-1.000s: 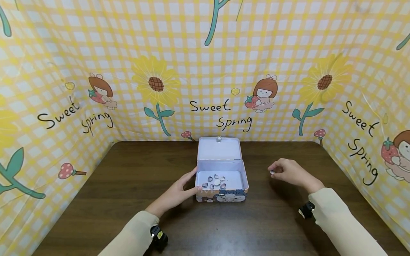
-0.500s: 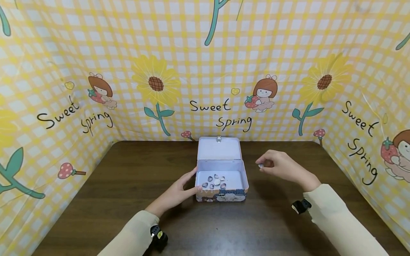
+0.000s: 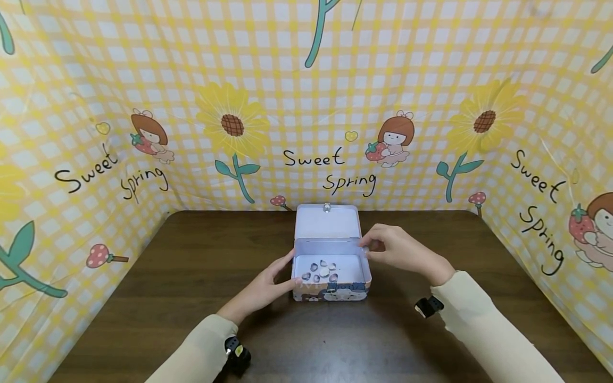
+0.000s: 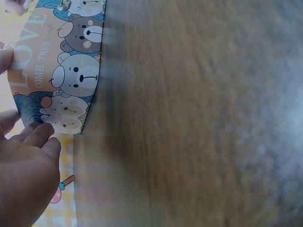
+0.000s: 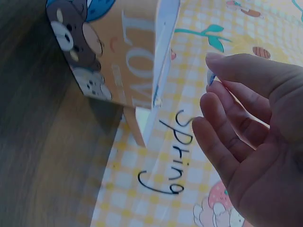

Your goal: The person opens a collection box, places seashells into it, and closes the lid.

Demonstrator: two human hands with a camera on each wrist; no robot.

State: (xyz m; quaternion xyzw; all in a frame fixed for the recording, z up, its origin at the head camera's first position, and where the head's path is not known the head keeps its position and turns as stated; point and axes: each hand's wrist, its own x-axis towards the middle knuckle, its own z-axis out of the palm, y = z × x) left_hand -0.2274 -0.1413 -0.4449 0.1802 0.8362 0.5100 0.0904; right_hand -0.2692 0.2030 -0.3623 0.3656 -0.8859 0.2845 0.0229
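An open tin box (image 3: pixel 332 293), with bears printed on its walls and a pale inside, stands mid-table. Several small, shiny, pebble-like pieces (image 3: pixel 324 272) lie on its floor, mostly to the left. My left hand (image 3: pixel 262 290) holds the box at its left front corner, thumb at the front rim and fingers along the left wall. Over the right rim, my right hand (image 3: pixel 404 250) pinches a small pale pebble-like piece (image 5: pixel 211 77) between thumb and index finger. The other fingers of that hand are loosely bent in the right wrist view.
The raised lid (image 3: pixel 327 222) with a metal clasp (image 3: pixel 327 208) leans back behind the box. A dark wooden table (image 3: pixel 215 239) lies under everything. Yellow checked cloth (image 3: pixel 287 96) hangs behind and at both sides.
My right hand has moved left with the small piece, from the table at the right to the box's right rim. My left hand and the box have stayed put.
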